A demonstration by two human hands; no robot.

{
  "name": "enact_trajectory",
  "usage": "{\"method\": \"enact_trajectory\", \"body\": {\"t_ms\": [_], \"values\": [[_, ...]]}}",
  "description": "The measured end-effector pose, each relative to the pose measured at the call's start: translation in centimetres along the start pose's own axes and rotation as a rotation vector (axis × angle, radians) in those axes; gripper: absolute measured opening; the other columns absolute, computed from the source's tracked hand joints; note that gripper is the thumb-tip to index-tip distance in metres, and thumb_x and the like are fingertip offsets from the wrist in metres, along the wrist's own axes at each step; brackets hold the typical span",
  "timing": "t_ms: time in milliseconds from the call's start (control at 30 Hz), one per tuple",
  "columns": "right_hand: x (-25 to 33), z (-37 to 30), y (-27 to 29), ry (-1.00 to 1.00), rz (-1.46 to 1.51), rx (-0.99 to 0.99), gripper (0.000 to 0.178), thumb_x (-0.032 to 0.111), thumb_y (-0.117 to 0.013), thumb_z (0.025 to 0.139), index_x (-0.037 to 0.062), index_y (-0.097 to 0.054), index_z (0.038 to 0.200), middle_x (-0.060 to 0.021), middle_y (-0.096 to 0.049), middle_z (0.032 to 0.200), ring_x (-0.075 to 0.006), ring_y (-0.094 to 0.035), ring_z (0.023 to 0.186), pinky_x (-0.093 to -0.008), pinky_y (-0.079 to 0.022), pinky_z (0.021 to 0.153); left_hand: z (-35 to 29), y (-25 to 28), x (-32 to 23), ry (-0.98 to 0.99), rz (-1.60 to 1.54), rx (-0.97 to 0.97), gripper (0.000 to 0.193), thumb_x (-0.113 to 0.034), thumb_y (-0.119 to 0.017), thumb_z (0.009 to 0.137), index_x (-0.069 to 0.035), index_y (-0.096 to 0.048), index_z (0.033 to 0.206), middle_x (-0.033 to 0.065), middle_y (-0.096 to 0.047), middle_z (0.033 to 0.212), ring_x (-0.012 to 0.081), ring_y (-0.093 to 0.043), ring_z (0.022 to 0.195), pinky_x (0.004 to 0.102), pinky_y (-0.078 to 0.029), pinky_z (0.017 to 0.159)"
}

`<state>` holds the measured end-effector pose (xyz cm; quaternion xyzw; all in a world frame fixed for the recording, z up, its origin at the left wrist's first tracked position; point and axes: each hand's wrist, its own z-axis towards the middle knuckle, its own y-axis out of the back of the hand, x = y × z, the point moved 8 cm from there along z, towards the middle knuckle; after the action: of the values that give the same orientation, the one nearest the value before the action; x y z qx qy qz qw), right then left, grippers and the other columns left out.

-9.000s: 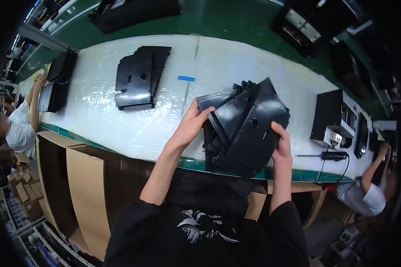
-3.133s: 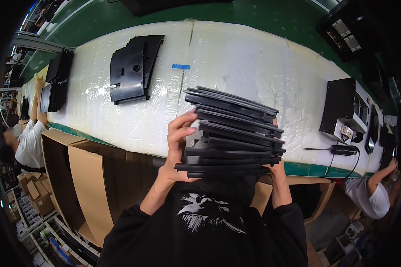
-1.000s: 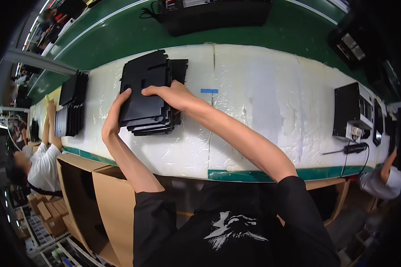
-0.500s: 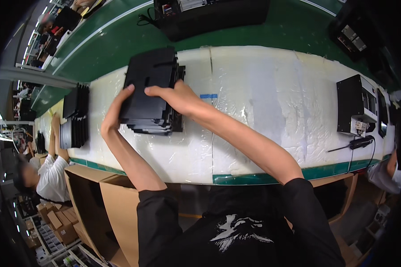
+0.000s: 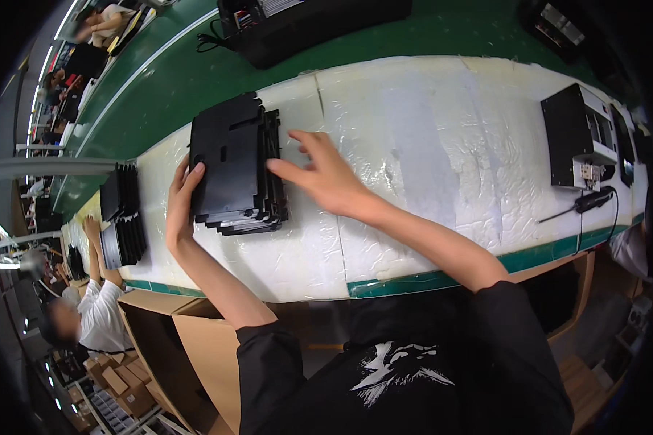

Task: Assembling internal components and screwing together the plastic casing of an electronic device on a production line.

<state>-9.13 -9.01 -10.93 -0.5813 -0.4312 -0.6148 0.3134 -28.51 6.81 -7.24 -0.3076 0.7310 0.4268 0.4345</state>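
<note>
A stack of flat black plastic panels (image 5: pixel 228 163) lies on the worktable, its layers slightly uneven along the right and near edges. My left hand (image 5: pixel 181 196) rests against the stack's left side, thumb at the top edge and fingers stretched along the side, partly hidden. To the right of the stack, my right hand (image 5: pixel 323 170) is raised with its fingers spread and nothing in them. Its thumb reaches toward the stack's right edge; whether it touches cannot be made out.
More black panels (image 5: pixel 127 235) stand in piles at the left, near a co-worker's arms (image 5: pixel 94 239). A black-and-white boxy device (image 5: pixel 580 138) with a cabled black tool (image 5: pixel 593 201) sits at the right. Beyond the green strip (image 5: pixel 167 94) is a large black case (image 5: pixel 319 32). An open cardboard box (image 5: pixel 207 348) stands below the table edge.
My right hand has let go of the stack and moved off to its right, fingers opening. My left hand stays at the left side. The view has shifted slightly.
</note>
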Motion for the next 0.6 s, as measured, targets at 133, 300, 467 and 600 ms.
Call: {"method": "enact_trajectory", "body": {"t_ms": [133,300,467,600], "values": [[-0.8,-8.3,9.9,0.235,-0.135,-0.176,0.024,0.004,-0.064,0.078,-0.0012,-0.06,0.101,-0.0108,-0.06,0.097,-0.0189,-0.059,0.091,-0.0284,-0.047,0.079,-1.2,2.8,-1.1,-0.15,0.107,-0.178,0.053,-0.029,-0.057,0.088,-0.005,-0.043,0.134,0.0103,-0.051,0.129,0.0208,-0.045,0.122,0.0346,-0.037,0.096],[-6.2,-20.1,19.3,0.078,-0.374,-0.457,0.018,-0.001,-0.064,0.074,-0.0014,-0.062,0.092,-0.0143,-0.06,0.099,-0.0253,-0.06,0.09,-0.0306,-0.047,0.079,-6.6,0.3,-10.6,-0.666,0.194,-0.456,0.035,-0.01,-0.054,0.09,0.004,-0.051,0.123,0.0138,-0.056,0.12,0.0197,-0.053,0.109,0.0296,-0.04,0.096],[-6.7,-25.6,21.5,0.158,-0.889,-0.854,0.02,-0.001,-0.063,0.071,0.0009,-0.063,0.091,-0.015,-0.059,0.11,-0.0303,-0.058,0.101,-0.0365,-0.047,0.084,-8.6,-18.7,-13.3,-0.767,0.105,-0.186,0.026,-0.005,-0.051,0.087,0.001,-0.06,0.11,0.0126,-0.062,0.109,0.0172,-0.059,0.094,0.0283,-0.045,0.085],[-7.5,-26.0,22.6,0.165,-0.792,-0.894,0.021,0.001,-0.064,0.067,0.0009,-0.064,0.087,-0.0135,-0.062,0.104,-0.0301,-0.06,0.099,-0.0378,-0.048,0.085,-13.4,-38.7,-9.3,-0.947,0.25,0.508,0.022,0.005,-0.055,0.079,-0.002,-0.063,0.098,0.0123,-0.062,0.105,0.0262,-0.058,0.101,0.0332,-0.043,0.089]]}}
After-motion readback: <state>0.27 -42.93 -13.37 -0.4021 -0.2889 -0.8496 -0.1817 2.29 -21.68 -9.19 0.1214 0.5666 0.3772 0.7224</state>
